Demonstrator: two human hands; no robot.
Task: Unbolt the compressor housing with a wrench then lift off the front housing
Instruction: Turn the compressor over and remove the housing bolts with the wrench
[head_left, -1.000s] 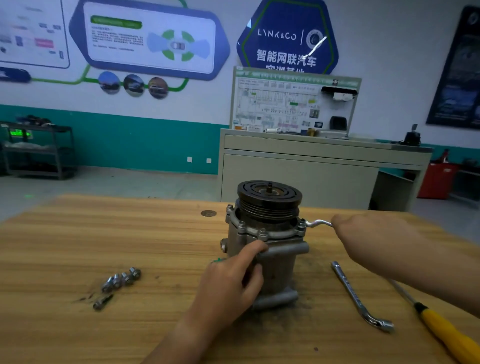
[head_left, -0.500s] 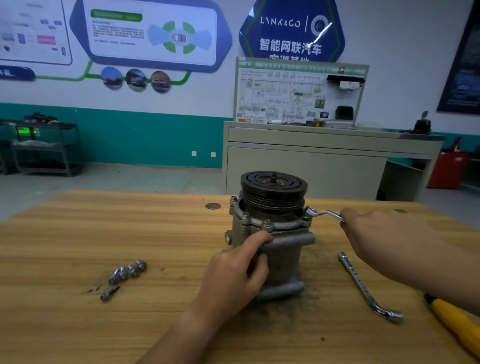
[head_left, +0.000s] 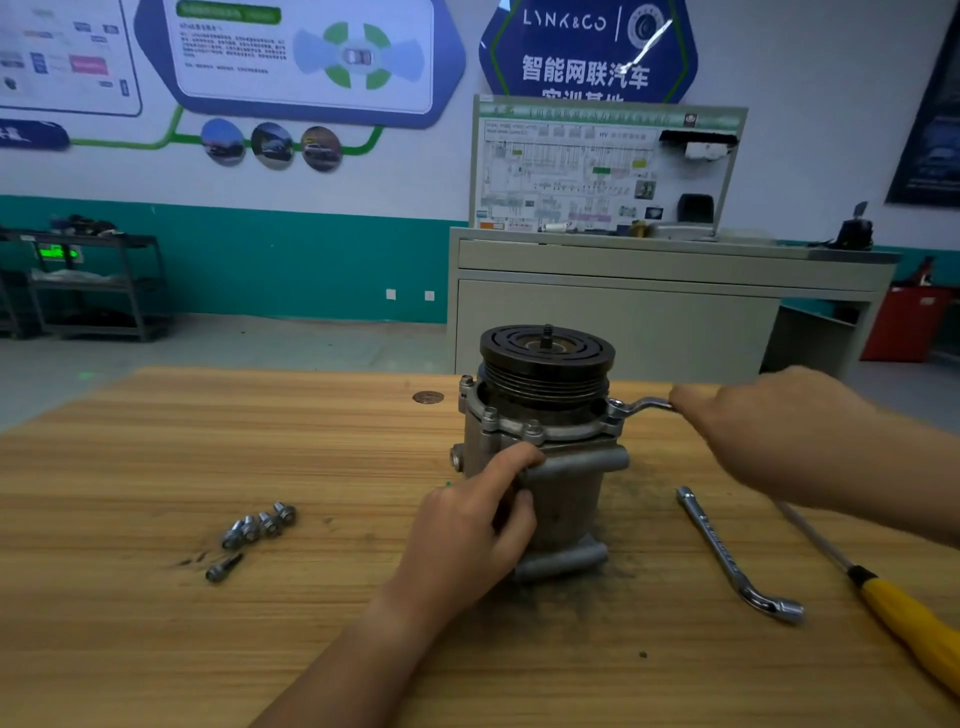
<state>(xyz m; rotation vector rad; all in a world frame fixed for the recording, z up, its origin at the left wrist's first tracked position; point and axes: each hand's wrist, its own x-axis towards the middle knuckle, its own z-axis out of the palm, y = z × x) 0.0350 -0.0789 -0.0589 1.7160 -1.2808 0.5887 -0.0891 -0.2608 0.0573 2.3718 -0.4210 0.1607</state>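
A grey metal compressor (head_left: 563, 493) stands upright on the wooden table (head_left: 156, 467), its black pulley (head_left: 546, 353) on top. Bolt heads show around the front housing flange (head_left: 519, 428). My left hand (head_left: 467, 540) grips the compressor body from the near side, thumb on a side tube. My right hand (head_left: 769, 436) holds the handle of a ring wrench (head_left: 636, 406), whose head sits over a bolt on the flange's right side.
Several loose bolts (head_left: 257, 525) lie on the table to the left. An L-shaped socket wrench (head_left: 727, 556) and a yellow-handled screwdriver (head_left: 904, 618) lie to the right. A grey cabinet (head_left: 649, 312) with a display board stands behind the table.
My right hand has moved away from me with the wrench handle, swinging it around the bolt. The camera has shifted slightly. My left hand keeps its hold on the compressor.
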